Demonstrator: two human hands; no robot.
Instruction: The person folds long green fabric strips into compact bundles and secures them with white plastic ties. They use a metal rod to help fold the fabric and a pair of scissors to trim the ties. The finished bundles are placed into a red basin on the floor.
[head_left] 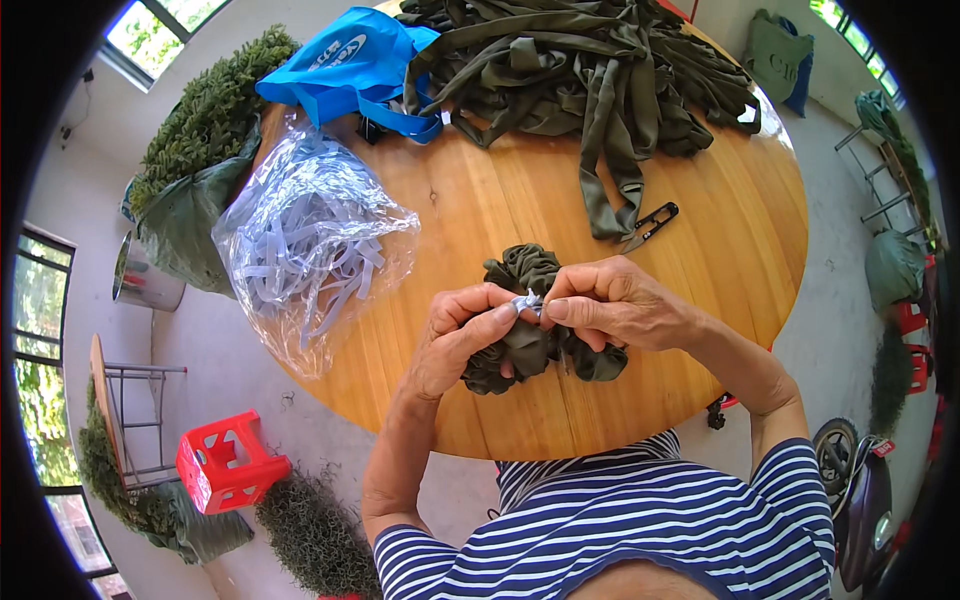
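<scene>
While the round wooden table (730, 250) fills the middle of the view, its near edge curves just in front of the person's navy-and-white striped shirt (640, 510), and bare wood shows between that edge and the work. Along the table's right side a broader band of wood runs out to the rim, leaving room beside the right hand (625, 305). Across the table's far side spreads a heap of long olive-green fabric strips (560, 70), with a blue carrier bag (350, 80) at its left. On the table's left side a clear plastic bag (392, 225) of pale lavender strips (310, 260) covers part of the rim, so the room beside the left hand (455, 340) is narrower. One olive length trails toward the table's middle, and black-handled thread snips (655, 225) lie next to its end, blades toward the right hand. Beyond the table's near-left edge is a red plastic stool (230, 463). Over the table's near half, a ruched bunch of dark-olive fabric (530, 350) sits under and between the hands, bulging past the fingers; whether it rests on the wood is hard to tell. The left hand is mostly closed, thumb and forefinger pinching a small whitish strip (527, 303) at the bunch. The right hand is curled too, thumb and forefinger gripping the same strip from its other side.
</scene>
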